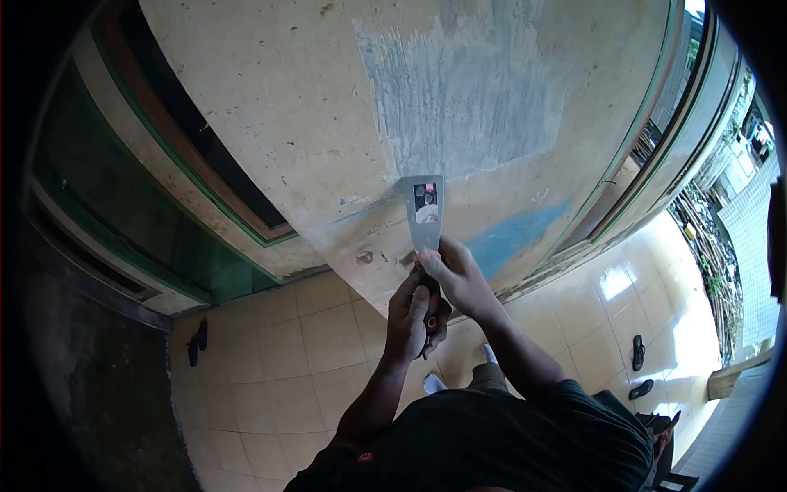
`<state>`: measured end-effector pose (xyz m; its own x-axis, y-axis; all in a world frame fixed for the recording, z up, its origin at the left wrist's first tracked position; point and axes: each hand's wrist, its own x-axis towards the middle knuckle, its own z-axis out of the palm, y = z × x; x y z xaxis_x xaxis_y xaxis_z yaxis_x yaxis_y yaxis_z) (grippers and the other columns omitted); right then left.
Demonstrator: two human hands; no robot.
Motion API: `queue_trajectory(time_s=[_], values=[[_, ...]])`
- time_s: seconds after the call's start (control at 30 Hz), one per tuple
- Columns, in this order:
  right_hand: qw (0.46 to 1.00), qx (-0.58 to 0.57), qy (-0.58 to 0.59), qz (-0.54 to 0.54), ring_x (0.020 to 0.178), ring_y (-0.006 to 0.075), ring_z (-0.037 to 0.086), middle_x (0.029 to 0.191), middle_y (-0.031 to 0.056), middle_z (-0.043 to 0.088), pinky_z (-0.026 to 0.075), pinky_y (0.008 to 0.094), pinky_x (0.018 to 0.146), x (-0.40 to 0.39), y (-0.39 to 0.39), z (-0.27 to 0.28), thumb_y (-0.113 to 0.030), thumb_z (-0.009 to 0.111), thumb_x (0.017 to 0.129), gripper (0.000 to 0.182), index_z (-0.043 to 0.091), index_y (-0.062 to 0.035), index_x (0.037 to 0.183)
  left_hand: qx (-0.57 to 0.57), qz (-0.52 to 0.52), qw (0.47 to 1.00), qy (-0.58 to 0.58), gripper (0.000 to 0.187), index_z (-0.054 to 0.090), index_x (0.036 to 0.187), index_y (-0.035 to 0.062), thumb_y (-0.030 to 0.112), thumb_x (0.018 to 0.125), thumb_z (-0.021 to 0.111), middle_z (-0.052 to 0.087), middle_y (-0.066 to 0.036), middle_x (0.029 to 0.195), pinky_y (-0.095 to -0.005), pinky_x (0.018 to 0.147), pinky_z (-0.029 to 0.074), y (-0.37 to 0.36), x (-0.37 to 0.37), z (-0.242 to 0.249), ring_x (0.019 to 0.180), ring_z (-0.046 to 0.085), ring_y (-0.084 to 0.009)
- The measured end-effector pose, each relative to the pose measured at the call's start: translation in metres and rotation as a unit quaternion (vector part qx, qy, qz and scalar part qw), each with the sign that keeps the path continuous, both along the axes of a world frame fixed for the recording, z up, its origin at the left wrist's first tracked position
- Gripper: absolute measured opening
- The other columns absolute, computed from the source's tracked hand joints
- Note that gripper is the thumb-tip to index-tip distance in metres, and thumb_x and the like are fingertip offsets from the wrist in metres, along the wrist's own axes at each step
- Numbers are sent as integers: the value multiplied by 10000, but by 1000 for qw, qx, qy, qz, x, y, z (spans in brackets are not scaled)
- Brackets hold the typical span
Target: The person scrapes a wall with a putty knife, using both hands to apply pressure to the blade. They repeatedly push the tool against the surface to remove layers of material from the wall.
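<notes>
Both my hands grip one putty knife, with a wide metal blade that carries a red and black label. My left hand is wrapped round the dark handle with orange marks. Higher up, my right hand closes about the handle near the base of the blade. The blade points up at the cream wall, its broad end at the lower edge of a grey scraped patch. Whether the edge touches the wall I cannot tell. Lower right of the blade is a blue patch.
Green-framed openings flank the wall. Beige floor tiles lie below, with dark sandals at the left and a sandal at the right. A pile of sticks stands outside at the right.
</notes>
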<state>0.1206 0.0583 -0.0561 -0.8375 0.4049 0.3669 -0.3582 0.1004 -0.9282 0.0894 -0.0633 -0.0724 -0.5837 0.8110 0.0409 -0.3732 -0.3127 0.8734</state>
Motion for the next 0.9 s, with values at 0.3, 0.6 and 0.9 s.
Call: queue_trajectory(time_s=[0.3, 0.6, 0.9], values=[[958, -233, -153, 72, 577, 36, 488, 687, -19, 510, 388, 191, 496, 65, -26, -39, -278, 458, 968, 326, 552, 14, 1079, -120, -76, 989, -39, 394, 403, 1265, 53, 320, 976, 416, 554, -60, 677, -214, 341, 334, -30, 18, -37, 392, 468, -86], [947, -253, -148, 132, 538, 60, 439, 734, 28, 478, 366, 210, 469, 103, 9, -37, -99, 455, 937, 263, 430, -12, 1183, -231, -21, 967, 107, 187, 450, 872, 34, 197, 946, 504, 406, 21, 454, -218, 325, 253, -58, -22, -27, 328, 348, -48], [963, -236, -17, 130, 568, 35, 372, 985, 115, 540, 357, 174, 535, 110, 0, -48, -80, 439, 945, 608, 117, -76, 1461, -236, -117, 826, 499, 217, 379, 1031, 49, 82, 893, 544, 456, -57, 583, -260, 469, 377, -23, -11, 87, 458, 435, -128]])
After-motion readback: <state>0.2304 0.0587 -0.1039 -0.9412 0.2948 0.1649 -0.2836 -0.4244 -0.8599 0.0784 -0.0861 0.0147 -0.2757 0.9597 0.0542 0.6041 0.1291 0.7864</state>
